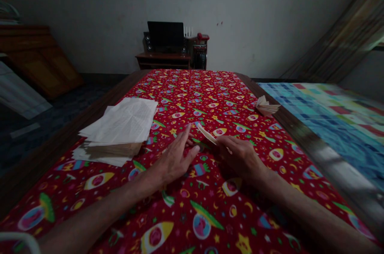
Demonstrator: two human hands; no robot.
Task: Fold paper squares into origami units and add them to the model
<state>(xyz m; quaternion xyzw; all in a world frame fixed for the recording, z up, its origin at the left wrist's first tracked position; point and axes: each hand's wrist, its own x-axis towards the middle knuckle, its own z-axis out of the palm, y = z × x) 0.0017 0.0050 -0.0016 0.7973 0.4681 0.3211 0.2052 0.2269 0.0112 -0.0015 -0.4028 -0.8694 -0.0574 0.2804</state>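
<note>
At the far left, a tilted wooden panel (39,62) stands on the floor beyond the tabletop (67,142), which is covered by a red cloth (207,94) printed with rockets, planets and stars. On the left part of the cloth lies a stack of paper sheets (117,130), its top sheets creased and its lower sheets in a thick, tan-edged block. The left hand (175,160) lies just right of the stack, open, with its fingers (192,150) extended and spread; they stop near a pale paper slip (208,135) and do not clearly grip it. The slip sits between the hands, and its lower end passes into the right hand (240,158), whose fingers (228,142) are curled closed on it. Further right, a folded paper piece (265,106) rests on the cloth near the wooden edge. Beyond that edge lies a bed with a blue checked cover (318,126). A dark monitor (165,36) stands on a low wooden desk (162,60) at the far end.
</note>
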